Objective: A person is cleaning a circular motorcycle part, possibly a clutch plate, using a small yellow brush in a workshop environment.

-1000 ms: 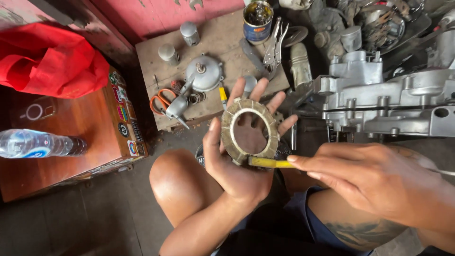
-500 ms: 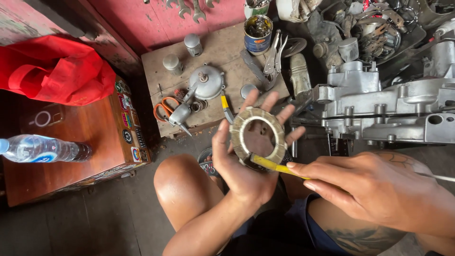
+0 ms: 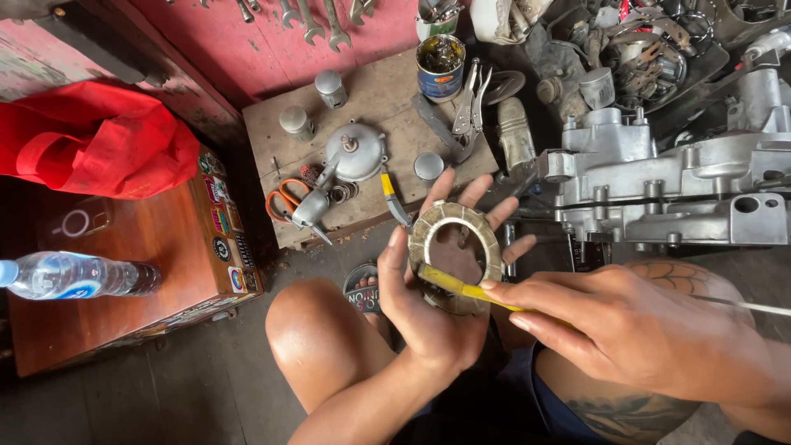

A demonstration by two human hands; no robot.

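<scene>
My left hand (image 3: pixel 437 305) cups a flat ring plate (image 3: pixel 456 255) at frame centre. My right hand (image 3: pixel 634 325) pinches a yellow-handled tool (image 3: pixel 465 288) against its lower rim.

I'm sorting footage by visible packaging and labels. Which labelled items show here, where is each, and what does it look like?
Water bottle: lying on the wooden box at left, clear plastic, blue-white label.
Stickers: on the box's side, small, round and rectangular, many colours.
Tin can: open, on the board at top, blue label with an orange patch.
Round sticker: on the floor beside the left hand, dark with white print.
</scene>
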